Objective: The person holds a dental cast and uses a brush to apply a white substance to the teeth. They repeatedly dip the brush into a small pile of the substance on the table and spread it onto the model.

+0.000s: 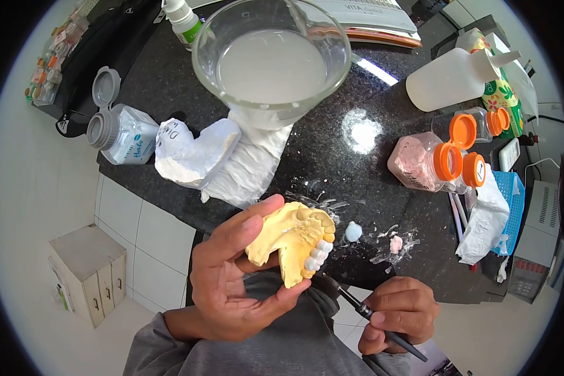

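Note:
My left hand (232,276) grips a yellow dental cast (288,229) by its edges, its tooth side turned up. A row of white teeth (318,255) sits along the cast's right side. Pinched in the fingers of my right hand (402,312) is a thin dark brush (362,308), its tip pointing at the white teeth with a small gap between. On the counter just beyond the cast lie a pale blue blob (353,232) and a pink blob (396,244), with white smears around them.
A glass bowl of cloudy liquid (272,69) stands on the black counter (332,163). Left of it are a white plaster cast (194,153), a tissue (250,169) and an open grey-lidded jar (128,135). Rightward stand a squeeze bottle (448,80), a pink powder jar (417,161) and a blue basket (514,207).

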Motion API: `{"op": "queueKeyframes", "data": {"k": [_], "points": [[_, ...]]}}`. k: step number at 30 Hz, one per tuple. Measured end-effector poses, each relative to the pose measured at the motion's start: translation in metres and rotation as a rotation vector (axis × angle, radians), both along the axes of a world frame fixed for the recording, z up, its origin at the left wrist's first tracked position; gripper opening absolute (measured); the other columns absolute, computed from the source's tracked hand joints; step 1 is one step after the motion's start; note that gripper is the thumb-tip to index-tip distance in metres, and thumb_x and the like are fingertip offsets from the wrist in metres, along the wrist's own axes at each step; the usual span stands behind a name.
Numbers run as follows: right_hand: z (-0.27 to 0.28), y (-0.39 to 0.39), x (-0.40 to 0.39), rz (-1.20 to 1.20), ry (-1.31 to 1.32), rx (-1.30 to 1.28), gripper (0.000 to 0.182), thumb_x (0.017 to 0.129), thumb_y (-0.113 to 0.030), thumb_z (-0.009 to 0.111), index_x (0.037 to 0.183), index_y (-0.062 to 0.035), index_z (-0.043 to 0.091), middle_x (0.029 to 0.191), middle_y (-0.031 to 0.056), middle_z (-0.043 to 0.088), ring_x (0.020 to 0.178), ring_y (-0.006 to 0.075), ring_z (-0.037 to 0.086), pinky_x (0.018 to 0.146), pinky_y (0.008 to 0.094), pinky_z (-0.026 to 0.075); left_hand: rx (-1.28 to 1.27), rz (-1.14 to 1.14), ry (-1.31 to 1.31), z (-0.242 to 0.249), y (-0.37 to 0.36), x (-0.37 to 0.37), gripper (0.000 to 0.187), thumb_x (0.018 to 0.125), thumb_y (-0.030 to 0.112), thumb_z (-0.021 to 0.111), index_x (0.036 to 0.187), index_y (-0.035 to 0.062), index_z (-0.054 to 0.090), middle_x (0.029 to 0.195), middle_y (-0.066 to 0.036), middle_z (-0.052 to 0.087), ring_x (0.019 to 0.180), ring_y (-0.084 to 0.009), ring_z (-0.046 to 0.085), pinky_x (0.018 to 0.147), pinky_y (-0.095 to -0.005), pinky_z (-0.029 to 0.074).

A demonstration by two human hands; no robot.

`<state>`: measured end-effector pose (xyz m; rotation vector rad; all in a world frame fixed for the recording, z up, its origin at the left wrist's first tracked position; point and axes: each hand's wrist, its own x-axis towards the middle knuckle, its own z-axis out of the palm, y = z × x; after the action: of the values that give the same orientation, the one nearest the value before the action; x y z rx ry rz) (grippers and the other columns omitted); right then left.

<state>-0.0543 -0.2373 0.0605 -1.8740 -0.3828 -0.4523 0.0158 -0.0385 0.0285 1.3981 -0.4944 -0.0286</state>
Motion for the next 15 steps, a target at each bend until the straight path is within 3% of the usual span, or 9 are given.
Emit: {"op": "queueKeyframes", "data": {"k": [1, 5, 8, 10, 12, 14, 15], "points": [[0.0, 0.002, -0.001, -0.064, 0.02, 0.027, 0.018, 0.066, -0.005, 0.073, 0.081, -0.0053, 0.063, 0.068, 0.0048, 0.061, 0.056, 0.0163, 0.062, 0.043, 0.0235, 0.051, 0.0, 0.0, 0.0, 0.0, 0.0, 0.0, 0.081, 0.065, -0.009, 0.076, 0.131, -0.004, 0.029, 0.131, -0.034, 0.036, 0.115, -0.0368, 0.052, 0.084, -0.0348, 0.055], [0.0, 0.011, 0.001, -0.079, 0.004, 0.034, 0.019, 0.065, -0.003, 0.073, 0.08, -0.0046, 0.062, 0.07, 0.0056, 0.06, 0.057, 0.0172, 0.062, 0.045, 0.0247, 0.052, -0.003, 0.002, 0.034, 0.003, 0.007, 0.002, 0.082, 0.065, -0.008, 0.076, 0.131, -0.0042, 0.028, 0.131, -0.034, 0.037, 0.115, -0.0364, 0.051, 0.085, -0.0355, 0.055], [-0.006, 0.017, -0.001, -0.16, -0.019, 0.191, 0.021, 0.066, -0.005, 0.075, 0.083, -0.0032, 0.063, 0.071, 0.0062, 0.057, 0.057, 0.018, 0.061, 0.047, 0.0257, 0.052, 0.003, 0.003, 0.065, 0.006, 0.01, 0.003, 0.081, 0.066, -0.007, 0.076, 0.13, -0.0041, 0.027, 0.131, -0.033, 0.036, 0.116, -0.0355, 0.051, 0.085, -0.0359, 0.055], [-0.013, 0.018, -0.001, -0.139, -0.17, 0.295, 0.019, 0.07, -0.006, 0.075, 0.086, -0.002, 0.065, 0.071, 0.0063, 0.055, 0.06, 0.0186, 0.06, 0.049, 0.0248, 0.051, 0.005, -0.004, 0.074, 0.007, 0.012, 0.004, 0.08, 0.067, -0.007, 0.076, 0.13, -0.0041, 0.027, 0.131, -0.033, 0.036, 0.116, -0.0349, 0.051, 0.085, -0.036, 0.055], [-0.002, 0.014, 0.004, -0.074, -0.202, 0.216, 0.018, 0.071, -0.006, 0.073, 0.088, -0.0018, 0.069, 0.072, 0.0059, 0.057, 0.062, 0.0169, 0.059, 0.049, 0.0223, 0.049, 0.039, -0.028, 0.1, 0.008, 0.008, 0.002, 0.079, 0.069, -0.004, 0.072, 0.132, -0.0022, 0.023, 0.133, -0.032, 0.033, 0.12, -0.0329, 0.047, 0.088, -0.0343, 0.053], [0.006, 0.012, 0.008, 0.211, -0.251, -0.047, 0.016, 0.071, -0.008, 0.072, 0.086, -0.0023, 0.071, 0.073, 0.0053, 0.06, 0.064, 0.0144, 0.058, 0.048, 0.0203, 0.048, 0.029, -0.027, 0.096, 0.008, 0.007, 0.002, 0.078, 0.07, -0.004, 0.072, 0.131, -0.0022, 0.024, 0.133, -0.032, 0.034, 0.119, -0.0321, 0.047, 0.088, -0.0342, 0.053], [0.007, 0.019, 0.008, 0.166, -0.269, -0.093, 0.016, 0.07, -0.01, 0.071, 0.084, -0.0035, 0.072, 0.074, 0.0038, 0.061, 0.063, 0.0123, 0.057, 0.047, 0.02, 0.047, 0.024, -0.027, 0.096, 0.008, 0.007, 0.002, 0.077, 0.07, -0.003, 0.072, 0.131, -0.0021, 0.025, 0.133, -0.031, 0.034, 0.119, -0.0314, 0.048, 0.089, -0.0342, 0.053]]}}
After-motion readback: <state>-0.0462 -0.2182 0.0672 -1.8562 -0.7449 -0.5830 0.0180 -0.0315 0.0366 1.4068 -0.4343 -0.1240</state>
